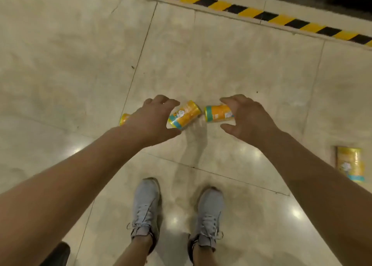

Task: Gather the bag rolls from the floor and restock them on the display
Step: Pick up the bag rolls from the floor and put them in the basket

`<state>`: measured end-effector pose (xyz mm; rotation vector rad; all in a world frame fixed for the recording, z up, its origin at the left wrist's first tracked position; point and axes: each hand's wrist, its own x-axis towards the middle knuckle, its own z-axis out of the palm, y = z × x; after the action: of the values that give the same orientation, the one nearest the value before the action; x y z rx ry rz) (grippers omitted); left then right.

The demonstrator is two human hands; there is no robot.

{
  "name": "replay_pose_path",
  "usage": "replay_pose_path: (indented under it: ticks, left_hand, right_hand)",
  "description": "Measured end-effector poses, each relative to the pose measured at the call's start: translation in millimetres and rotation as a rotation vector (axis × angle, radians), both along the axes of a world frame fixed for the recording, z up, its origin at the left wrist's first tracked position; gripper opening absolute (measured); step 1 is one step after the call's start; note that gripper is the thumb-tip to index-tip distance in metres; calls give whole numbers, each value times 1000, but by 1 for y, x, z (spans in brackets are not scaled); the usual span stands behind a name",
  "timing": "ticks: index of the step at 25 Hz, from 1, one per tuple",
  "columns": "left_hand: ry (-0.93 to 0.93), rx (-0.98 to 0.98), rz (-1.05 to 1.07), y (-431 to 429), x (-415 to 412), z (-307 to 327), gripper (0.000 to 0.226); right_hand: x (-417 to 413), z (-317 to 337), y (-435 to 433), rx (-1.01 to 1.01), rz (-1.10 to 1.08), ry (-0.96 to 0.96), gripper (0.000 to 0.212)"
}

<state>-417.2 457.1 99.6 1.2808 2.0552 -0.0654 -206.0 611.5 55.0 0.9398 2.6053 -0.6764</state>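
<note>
Early stage; none gathered yet; left hand [153, 120] over one bag roll [185, 114], right hand [248, 120] at a second roll [218, 113], fingers apart on both; third roll [124, 119] and far roll [351, 165] lie on the floor [60, 64]; display unseen.

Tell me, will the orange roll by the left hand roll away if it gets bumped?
Probably, yes: the orange roll is a cylinder lying on its side on a glossy floor, so a nudge could send it rolling. Its shiny wrapper may feel slippery. The left hand could probably span it.

Possibly a roll [124, 118] behind left hand [153, 120]
</note>
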Motion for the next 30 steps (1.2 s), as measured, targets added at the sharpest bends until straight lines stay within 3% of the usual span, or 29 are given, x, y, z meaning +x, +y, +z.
replay_pose_path:
  ticks: [4,7,13,18,24,30]
  left_hand:
    - [15,-9,-9,15,-3,-116,87]
    - [26,11,-28,36,-2,-184,89]
    - [67,73,80,69,14,-254,95]
    - [-96,270,246,49,-9,-218,95]
    - [-201,441,452,-16,-39,-134,80]
    - [-182,476,368,-53,-68,0,88]
  right_hand:
    - [-19,-127,5,35,57,-155,94]
    - [-25,-187,18,89,154,-189,103]
    - [-40,-219,51,161,242,-59,87]
    - [-28,-169,40,81,21,153,82]
    - [-35,-87,4,-209,-278,420,74]
    - [-70,37,-30,-287,-258,480,73]
